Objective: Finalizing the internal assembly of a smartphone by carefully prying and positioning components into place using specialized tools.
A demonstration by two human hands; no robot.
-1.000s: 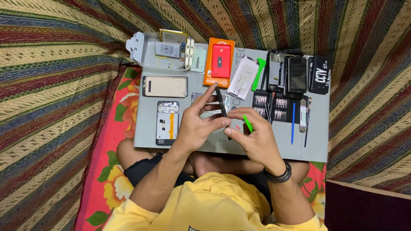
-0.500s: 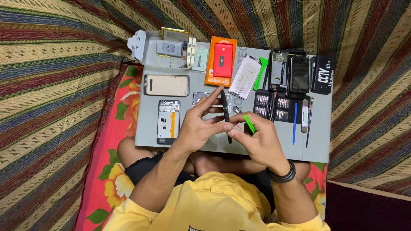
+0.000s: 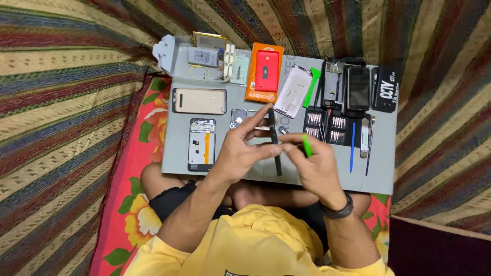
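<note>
Striped bedding (image 3: 66, 102) in red, green and tan filled the background, with a red floral sheet (image 3: 125, 204) under the seated person in a yellow shirt. A grey work mat (image 3: 176, 87) lay across the lap and held all the parts.

Left hand (image 3: 240, 153) was closed in a pinch on a thin dark phone (image 3: 275, 143), held edge-on above the mat's near middle, thumb and fingers gripping its side, index finger stretched along the upper end. Right hand (image 3: 319, 168) gripped a small green pry tool (image 3: 306, 145) between thumb and fingertips, its tip just beside the phone's edge; contact could not be told. A dark band sat on the right wrist.

On the mat, left side: a phone frame with a tan panel (image 3: 199, 100), and below it an opened phone body with an orange strip (image 3: 201, 144). Far edge: a grey battery (image 3: 203, 56) with loose small parts. Centre: a red phone back on an orange card (image 3: 266, 71), a white back cover (image 3: 293, 91) beside it, then a second green tool (image 3: 312, 86). Right side: two dark phones (image 3: 348, 87), a black box (image 3: 384, 89), a screwdriver bit set (image 3: 325, 125), a blue spudger (image 3: 352, 145) and metal tweezers (image 3: 369, 148) lying well apart from the hands.
</note>
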